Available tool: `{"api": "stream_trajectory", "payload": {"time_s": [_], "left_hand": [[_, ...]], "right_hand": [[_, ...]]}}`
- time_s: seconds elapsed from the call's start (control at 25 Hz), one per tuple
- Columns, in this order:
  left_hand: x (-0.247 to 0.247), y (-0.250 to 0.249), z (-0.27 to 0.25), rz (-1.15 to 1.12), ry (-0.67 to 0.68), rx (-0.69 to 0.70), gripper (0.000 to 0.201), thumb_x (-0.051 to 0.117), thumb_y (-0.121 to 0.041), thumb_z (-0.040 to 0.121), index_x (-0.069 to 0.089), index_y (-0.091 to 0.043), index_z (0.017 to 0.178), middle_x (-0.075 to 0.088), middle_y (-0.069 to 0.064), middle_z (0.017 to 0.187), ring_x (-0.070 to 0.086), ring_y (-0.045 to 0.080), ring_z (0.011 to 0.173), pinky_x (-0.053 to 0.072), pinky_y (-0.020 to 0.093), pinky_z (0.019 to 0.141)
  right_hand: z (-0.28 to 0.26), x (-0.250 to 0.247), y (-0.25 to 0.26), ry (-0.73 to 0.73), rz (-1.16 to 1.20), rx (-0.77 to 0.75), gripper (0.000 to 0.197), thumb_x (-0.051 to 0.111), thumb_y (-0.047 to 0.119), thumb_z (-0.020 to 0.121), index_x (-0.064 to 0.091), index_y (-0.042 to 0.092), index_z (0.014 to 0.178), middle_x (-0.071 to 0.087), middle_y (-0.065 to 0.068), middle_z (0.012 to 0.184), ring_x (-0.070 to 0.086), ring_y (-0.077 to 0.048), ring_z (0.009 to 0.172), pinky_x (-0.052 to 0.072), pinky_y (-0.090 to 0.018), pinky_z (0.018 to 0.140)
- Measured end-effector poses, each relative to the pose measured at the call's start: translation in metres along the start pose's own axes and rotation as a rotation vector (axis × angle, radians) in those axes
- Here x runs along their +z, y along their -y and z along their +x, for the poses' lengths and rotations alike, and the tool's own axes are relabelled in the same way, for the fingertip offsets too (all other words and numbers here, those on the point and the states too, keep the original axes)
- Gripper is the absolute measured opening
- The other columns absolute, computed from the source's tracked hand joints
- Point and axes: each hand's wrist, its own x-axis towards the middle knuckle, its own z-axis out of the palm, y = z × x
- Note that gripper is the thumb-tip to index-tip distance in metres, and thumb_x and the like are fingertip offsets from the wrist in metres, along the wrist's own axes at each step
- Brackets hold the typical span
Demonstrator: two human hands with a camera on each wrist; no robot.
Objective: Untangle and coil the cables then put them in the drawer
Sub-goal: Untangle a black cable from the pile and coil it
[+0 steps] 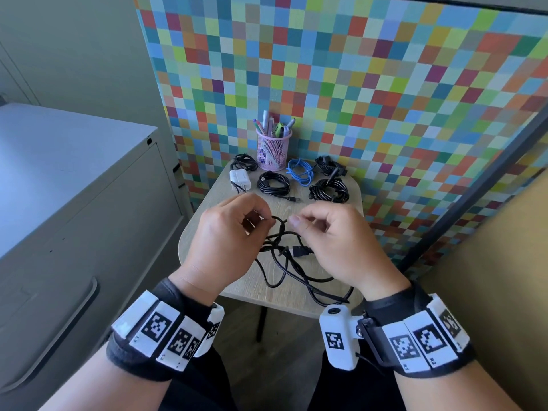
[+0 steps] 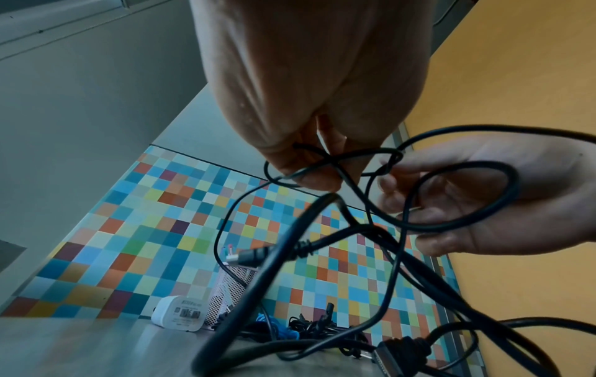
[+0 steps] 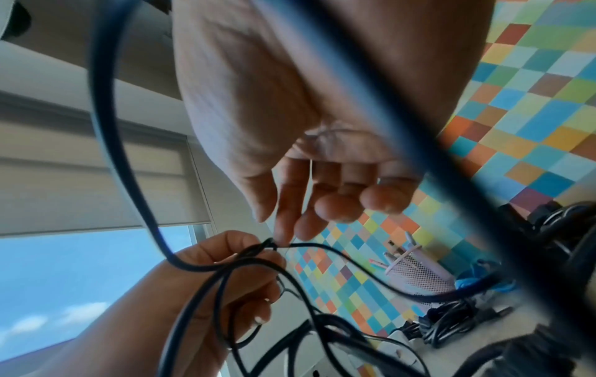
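Note:
Above the front of the small wooden table (image 1: 212, 194), both hands work on a tangle of black cables (image 1: 284, 262). My left hand (image 1: 264, 221) pinches a thin black strand (image 2: 290, 178) between thumb and fingers. My right hand (image 1: 299, 222) pinches the same thin strand (image 3: 338, 252) just beside a small knot, its other fingers curled loosely. A thicker black cable (image 2: 467, 224) loops in front of the right palm. A flat black plug (image 1: 299, 251) hangs in the tangle, and the rest of the cable trails onto the table's front edge.
At the back of the table lie several coiled cables, black ones (image 1: 272, 182) and a blue one (image 1: 299, 170), with a white charger (image 1: 239, 178) and a pink mesh pen cup (image 1: 273, 149). A grey drawer cabinet (image 1: 89, 203) stands to the left. A chequered panel rises behind.

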Motion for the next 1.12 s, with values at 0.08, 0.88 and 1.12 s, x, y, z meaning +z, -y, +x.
{"api": "stream_trajectory", "payload": {"time_s": [0.08,0.88,1.12], "left_hand": [[0.001,-0.005,0.002,-0.017,-0.003,0.039,0.018,0.08,0.003,0.081,0.07,-0.012,0.083,0.069,-0.005,0.083,0.065,0.012,0.072,0.055,0.028,0.065],[-0.029,0.001,0.016,-0.444,-0.134,-0.413,0.026,0.04,-0.018,0.112,0.055,-0.009,0.091,0.067,0.004,0.065,0.074,0.029,0.071,0.062,0.045,0.077],[-0.046,0.01,0.026,-0.495,-0.375,-0.393,0.027,0.042,-0.021,0.111,0.053,-0.016,0.087,0.041,-0.009,0.054,0.042,0.018,0.046,0.041,0.043,0.053]], "right_hand": [[0.0,0.004,0.005,0.076,0.036,0.05,0.015,0.074,0.026,0.096,0.078,0.024,0.082,0.06,0.022,0.058,0.05,-0.001,0.053,0.036,-0.011,0.055],[-0.003,0.003,-0.026,-0.18,0.138,0.298,0.022,0.069,0.017,0.096,0.065,0.009,0.075,0.058,-0.003,0.054,0.052,-0.016,0.051,0.052,-0.043,0.056],[0.0,-0.006,-0.038,-0.206,0.108,0.348,0.011,0.068,0.009,0.095,0.066,0.015,0.086,0.064,0.003,0.059,0.058,-0.012,0.046,0.05,-0.03,0.052]]}}
